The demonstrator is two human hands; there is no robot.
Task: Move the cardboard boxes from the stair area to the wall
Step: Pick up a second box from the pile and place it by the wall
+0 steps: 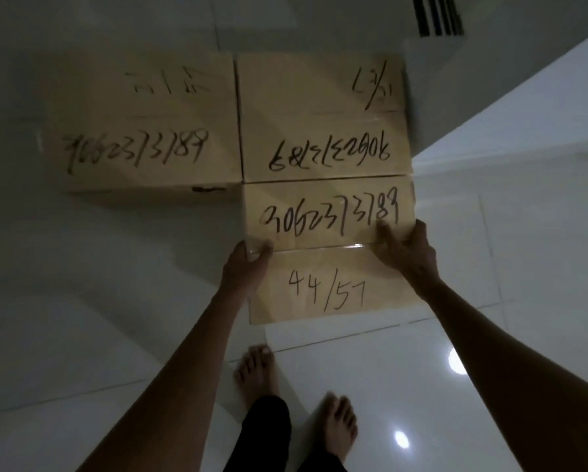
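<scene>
While both arms reach forward and down, the near cardboard box (330, 250) sits between the hands, its top marked "44/57" and a long handwritten number. The left hand (246, 267) grips the box's left edge, thumb curled over onto the top and the other fingers hidden down the side. The right hand (406, 248) clasps the right edge, fingers spread on the top face by the end of the number. Whether the box rests on the tiled floor (115, 301) or is lifted off it cannot be told. Its far edge meets the far right box (323, 117), which stands just beside the white wall (524, 107). A left box (142, 124) lies alongside that one. Bare feet (255, 373) stand near the held box's near edge.
</scene>
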